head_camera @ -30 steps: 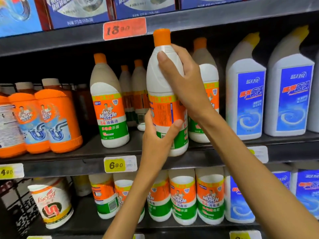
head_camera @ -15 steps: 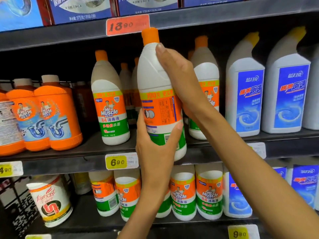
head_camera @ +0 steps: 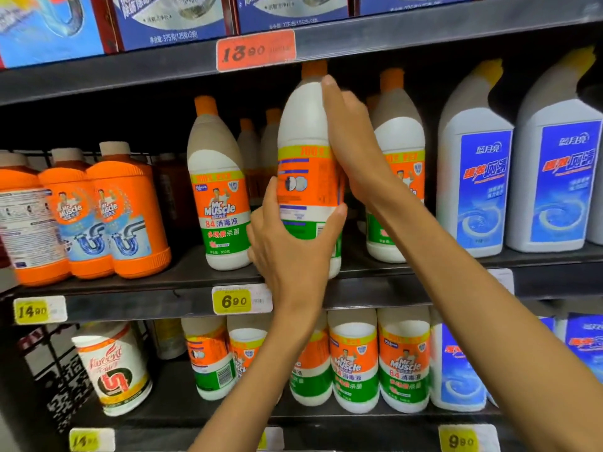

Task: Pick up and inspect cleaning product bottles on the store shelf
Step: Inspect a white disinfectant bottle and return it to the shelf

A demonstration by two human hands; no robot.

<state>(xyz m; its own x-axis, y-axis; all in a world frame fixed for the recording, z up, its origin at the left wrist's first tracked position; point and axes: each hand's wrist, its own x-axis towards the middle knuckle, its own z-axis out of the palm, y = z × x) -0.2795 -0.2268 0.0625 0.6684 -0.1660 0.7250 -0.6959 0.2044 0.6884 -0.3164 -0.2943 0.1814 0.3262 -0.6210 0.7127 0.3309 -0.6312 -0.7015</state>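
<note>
Both hands hold upright white plastic bottle [head_camera: 306, 177], orange cap, orange-green label: left hand [head_camera: 290, 246] grips base, right hand [head_camera: 352, 141] grips shoulder.

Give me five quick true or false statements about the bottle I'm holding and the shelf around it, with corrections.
1. Both hands hold the Mr Muscle bottle. True: the left hand grips its lower part, the right hand its upper side.
2. The held bottle's cap is blue. False: it is orange.
3. The yellow price tag under the left hand reads 6.90. True.
4. The blue-labelled toilet cleaner bottles stand left of the held bottle. False: they stand to its right.
5. The orange drain cleaner bottles lie on their sides. False: they stand upright.
</note>
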